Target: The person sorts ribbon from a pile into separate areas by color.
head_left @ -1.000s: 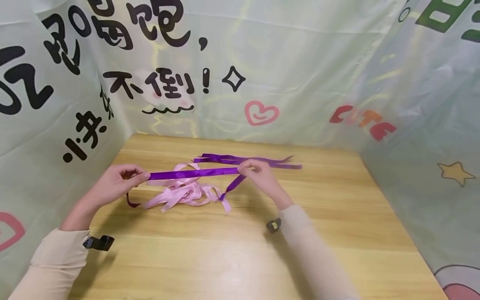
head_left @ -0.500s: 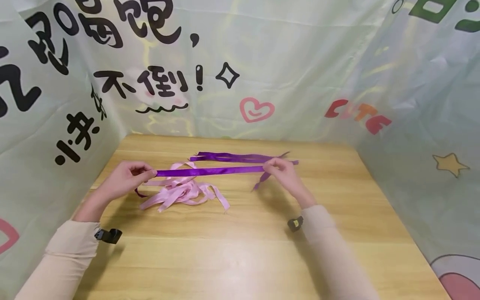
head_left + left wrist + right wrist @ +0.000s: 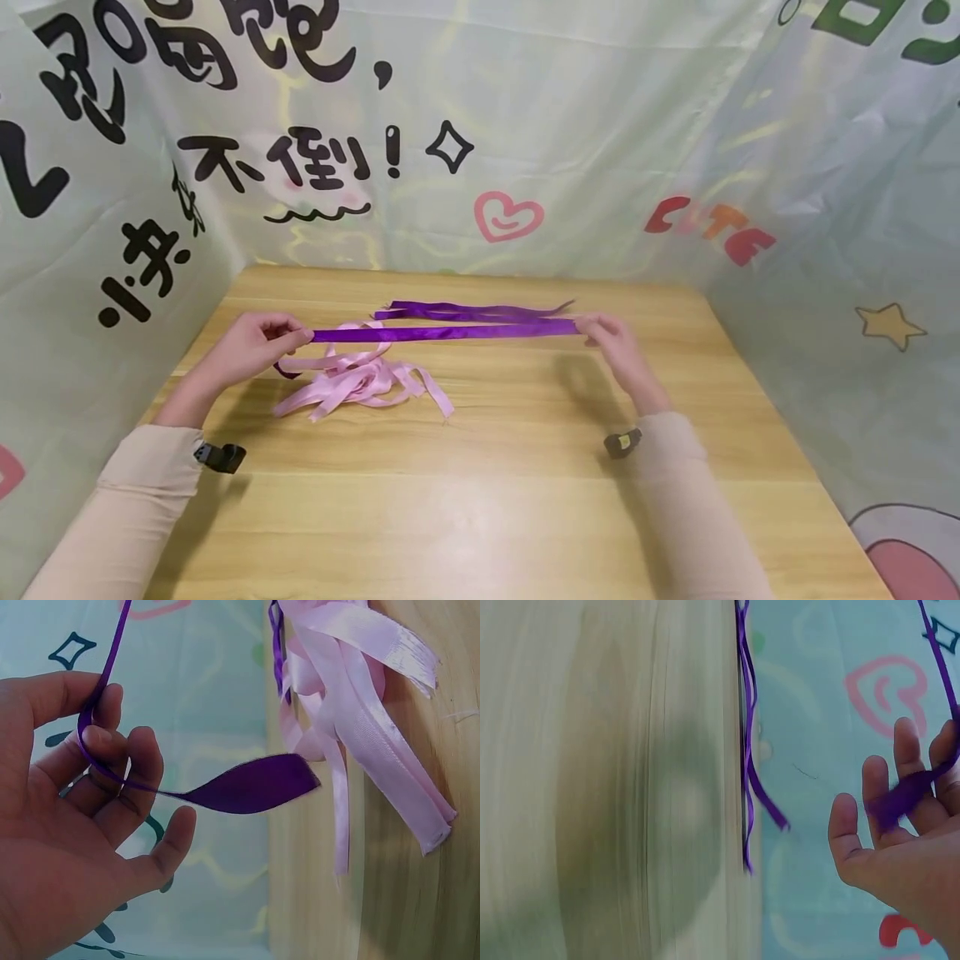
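Note:
A purple satin ribbon point(image 3: 442, 332) is stretched almost straight between my two hands, above the table. My left hand point(image 3: 258, 346) pinches it near one end; in the left wrist view a short dark purple tail point(image 3: 259, 784) hangs past the fingers. At the other end my right hand point(image 3: 618, 354) pinches it, and the right wrist view shows a short blurred tail point(image 3: 904, 799) lying by the curled fingers. Beneath the ribbon's left part lies a loose heap of pink ribbons point(image 3: 360, 383). Behind the stretched ribbon lie several purple ribbons point(image 3: 465, 312), roughly side by side.
The wooden table point(image 3: 465, 500) extends in front of and to the right of the ribbons. A printed cloth point(image 3: 585, 150) hangs as walls at the back and both sides. A small black camera point(image 3: 221, 457) is on the left wrist, another camera point(image 3: 622, 443) on the right.
My right hand has slid to the right along the purple ribbon to its far end, so the stretched length between the hands has grown. The left hand keeps its pinch, with a slight shift.

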A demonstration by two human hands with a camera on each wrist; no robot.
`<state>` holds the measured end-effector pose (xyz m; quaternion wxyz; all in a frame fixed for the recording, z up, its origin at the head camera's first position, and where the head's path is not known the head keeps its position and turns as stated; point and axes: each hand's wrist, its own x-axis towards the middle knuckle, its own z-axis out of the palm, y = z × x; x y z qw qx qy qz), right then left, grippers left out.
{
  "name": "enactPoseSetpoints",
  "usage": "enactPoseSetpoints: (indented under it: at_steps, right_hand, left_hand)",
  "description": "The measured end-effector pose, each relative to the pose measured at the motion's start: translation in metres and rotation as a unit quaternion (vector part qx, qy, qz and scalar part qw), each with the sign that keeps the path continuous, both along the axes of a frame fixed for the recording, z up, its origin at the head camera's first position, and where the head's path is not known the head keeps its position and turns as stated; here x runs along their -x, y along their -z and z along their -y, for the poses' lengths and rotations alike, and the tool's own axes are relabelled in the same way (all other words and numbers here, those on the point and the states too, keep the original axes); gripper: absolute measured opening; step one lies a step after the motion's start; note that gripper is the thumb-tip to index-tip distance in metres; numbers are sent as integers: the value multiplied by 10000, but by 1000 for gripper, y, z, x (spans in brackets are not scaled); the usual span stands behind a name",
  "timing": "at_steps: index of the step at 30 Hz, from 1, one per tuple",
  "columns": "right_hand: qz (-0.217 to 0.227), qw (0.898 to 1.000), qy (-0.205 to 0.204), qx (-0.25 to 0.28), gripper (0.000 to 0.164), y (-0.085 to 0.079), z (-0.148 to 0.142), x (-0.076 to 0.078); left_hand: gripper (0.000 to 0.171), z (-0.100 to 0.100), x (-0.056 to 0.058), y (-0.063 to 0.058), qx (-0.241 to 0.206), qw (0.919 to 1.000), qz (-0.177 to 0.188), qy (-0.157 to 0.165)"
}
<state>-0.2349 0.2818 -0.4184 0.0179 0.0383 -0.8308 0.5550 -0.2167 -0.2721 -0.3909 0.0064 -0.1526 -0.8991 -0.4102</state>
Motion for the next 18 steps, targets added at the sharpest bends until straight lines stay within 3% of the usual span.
enactPoseSetpoints:
  at_steps: [11,18]
  right_hand:
    - [1,9992,376,-116,47,3,-45,-4]
    - [9,9963,760,-395,54,11,-72,-4]
  left_hand:
    - [20,0,12,6,90,9997,206,-76]
    - [22,-2,18,7,213,9997,113,-64]
